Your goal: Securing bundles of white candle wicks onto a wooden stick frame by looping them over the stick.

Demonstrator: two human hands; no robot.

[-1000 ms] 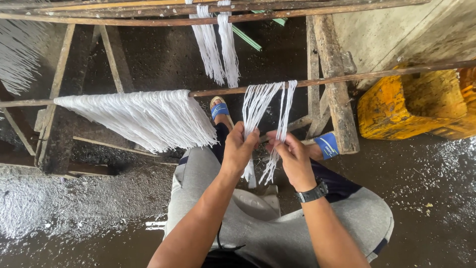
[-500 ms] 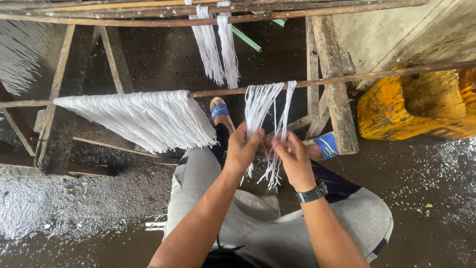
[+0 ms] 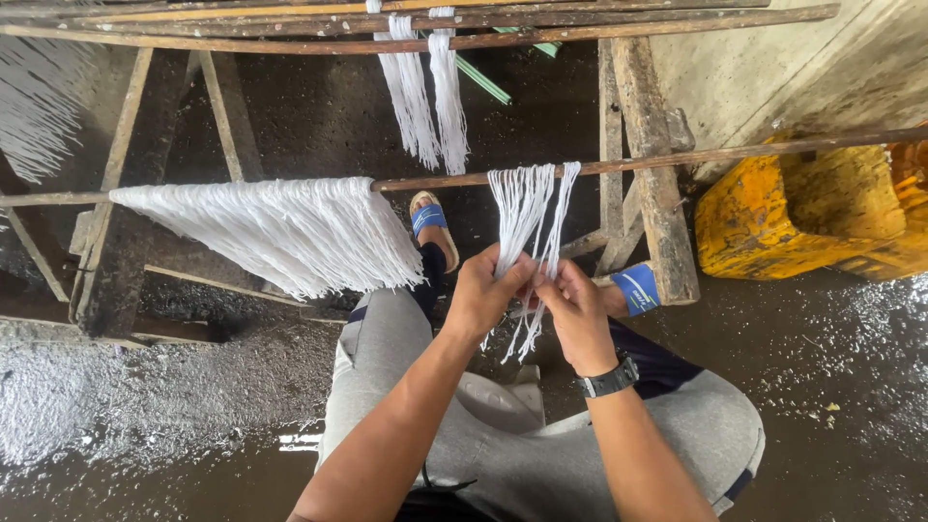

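Note:
A small bunch of white noodle-like strands (image 3: 527,208) hangs over a thin horizontal wooden pole (image 3: 677,159). My left hand (image 3: 486,290) and my right hand (image 3: 572,307) meet just below the pole, both pinching this bunch about halfway down. Loose strand ends dangle beneath my fingers. A black watch sits on my right wrist. A much wider sheet of white strands (image 3: 280,232) drapes over the same pole to the left. I sit with grey trousers and blue sandals under the pole.
Two more bunches of strands (image 3: 425,92) hang from a higher pole (image 3: 580,34). A rough wooden frame (image 3: 648,164) stands to the right. A yellow container (image 3: 802,208) lies at the right by a wall. The floor is wet and dark.
Both hands have shifted slightly up the hanging bunch and drawn its strands closer together. The poles and the wide sheet have not moved.

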